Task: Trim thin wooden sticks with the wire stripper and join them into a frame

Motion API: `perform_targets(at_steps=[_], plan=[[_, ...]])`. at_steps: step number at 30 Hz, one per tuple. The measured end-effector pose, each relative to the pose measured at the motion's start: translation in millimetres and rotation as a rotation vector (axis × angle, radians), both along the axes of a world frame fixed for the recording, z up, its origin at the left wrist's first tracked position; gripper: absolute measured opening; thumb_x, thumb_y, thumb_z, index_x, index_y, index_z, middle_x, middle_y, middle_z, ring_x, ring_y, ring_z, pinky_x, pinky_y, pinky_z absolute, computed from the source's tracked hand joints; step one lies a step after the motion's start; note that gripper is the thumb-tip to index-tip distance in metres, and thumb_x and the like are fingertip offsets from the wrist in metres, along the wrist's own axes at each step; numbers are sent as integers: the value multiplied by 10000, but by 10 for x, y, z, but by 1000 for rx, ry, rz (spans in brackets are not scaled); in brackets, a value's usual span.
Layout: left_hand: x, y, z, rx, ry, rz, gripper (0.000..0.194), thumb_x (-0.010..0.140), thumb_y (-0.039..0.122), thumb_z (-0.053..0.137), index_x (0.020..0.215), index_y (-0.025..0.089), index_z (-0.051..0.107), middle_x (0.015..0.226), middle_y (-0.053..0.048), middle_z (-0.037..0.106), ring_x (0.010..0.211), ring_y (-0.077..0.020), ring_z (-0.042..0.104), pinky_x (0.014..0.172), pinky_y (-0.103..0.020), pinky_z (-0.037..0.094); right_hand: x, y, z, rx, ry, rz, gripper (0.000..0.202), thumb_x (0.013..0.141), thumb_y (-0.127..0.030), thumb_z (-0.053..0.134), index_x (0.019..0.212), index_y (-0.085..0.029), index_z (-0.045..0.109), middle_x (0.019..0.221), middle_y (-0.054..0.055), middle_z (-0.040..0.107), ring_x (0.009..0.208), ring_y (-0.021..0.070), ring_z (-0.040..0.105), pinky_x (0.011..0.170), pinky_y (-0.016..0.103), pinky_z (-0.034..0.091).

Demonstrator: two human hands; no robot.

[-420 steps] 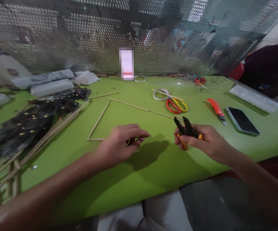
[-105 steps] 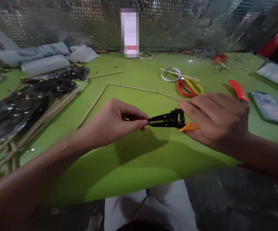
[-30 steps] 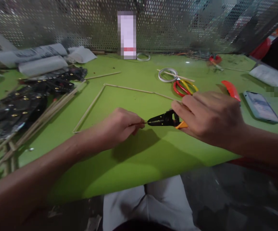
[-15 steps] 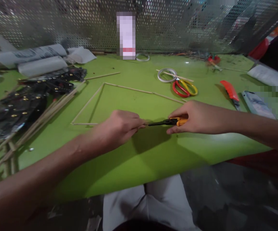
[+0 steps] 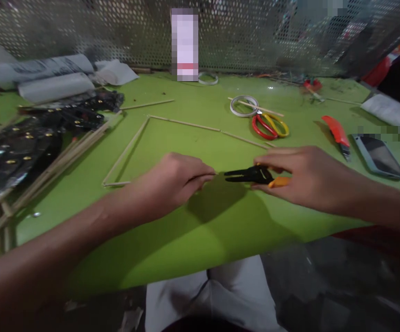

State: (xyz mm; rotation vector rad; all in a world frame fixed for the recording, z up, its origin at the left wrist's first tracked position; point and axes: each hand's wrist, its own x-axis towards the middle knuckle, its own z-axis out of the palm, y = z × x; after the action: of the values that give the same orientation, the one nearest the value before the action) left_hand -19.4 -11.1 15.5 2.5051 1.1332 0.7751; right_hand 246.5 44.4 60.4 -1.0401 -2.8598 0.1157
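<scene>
A thin stick frame [image 5: 186, 124] lies on the green table [image 5: 172, 244], bent into several straight sides. My left hand [image 5: 182, 180] pinches its near stick, whose tip shows just past the fingertips. Facing that tip from the right are black pliers [image 5: 244, 174] with orange handles, jaws slightly apart and not touching the stick. My right hand [image 5: 300, 177] is closed round the pliers' handles. The frame's right part passes behind my right hand and is hidden there.
Red and yellow scissors [image 5: 265, 127] and a tape roll [image 5: 244, 106] lie behind my right hand. Farther right are a red cutter [image 5: 336, 133] and a phone [image 5: 379, 157]. Bundled sticks [image 5: 65, 159], black plastic pieces [image 5: 30, 143] and white rolls [image 5: 56, 87] occupy the left.
The pliers have moved right, off the stick's tip, and their jaws have parted. My right hand has shifted right with them. My left hand keeps its pinch, with small movement.
</scene>
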Motion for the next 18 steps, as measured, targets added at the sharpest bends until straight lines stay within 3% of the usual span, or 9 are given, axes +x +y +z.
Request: perform_targets(at_steps=[3,6,9,12,18], plan=[[1,-6,39,-153,-38,47,198,907,135,551,983,137,733,810,-13,747,694,-111,663,630,-182,445,46,-121,-48,546,-21,137,342,887,-315,472,1101,-124,657,907,123,677,798,259,622,673,378,459],[-11,-19,84,-266,-54,47,198,910,138,533,846,163,719,716,37,702,613,-73,603,591,-159,418,3,-185,-62,809,-66,184,263,860,-249,535,1032,-106,672,803,116,667,713,263,595,614,394,421],[-16,-27,126,-323,-42,34,256,937,183,510,734,166,665,644,57,643,565,-58,541,559,-157,384,-58,-199,-75,859,-71,193,210,818,-247,610,952,-110,695,757,97,669,656,259,581,553,396,387],[-12,-37,158,-355,-40,41,251,936,188,511,724,162,643,629,56,621,568,-59,523,555,-162,371,-76,-191,-100,832,-55,190,261,809,-239,610,1002,-86,697,757,88,677,645,261,594,520,391,380],[-3,-41,196,-399,-58,29,273,935,192,496,700,156,630,616,49,601,532,-52,481,517,-165,343,-38,-171,-175,629,43,196,334,869,-306,575,1046,-47,690,876,142,720,733,311,691,559,399,453]])
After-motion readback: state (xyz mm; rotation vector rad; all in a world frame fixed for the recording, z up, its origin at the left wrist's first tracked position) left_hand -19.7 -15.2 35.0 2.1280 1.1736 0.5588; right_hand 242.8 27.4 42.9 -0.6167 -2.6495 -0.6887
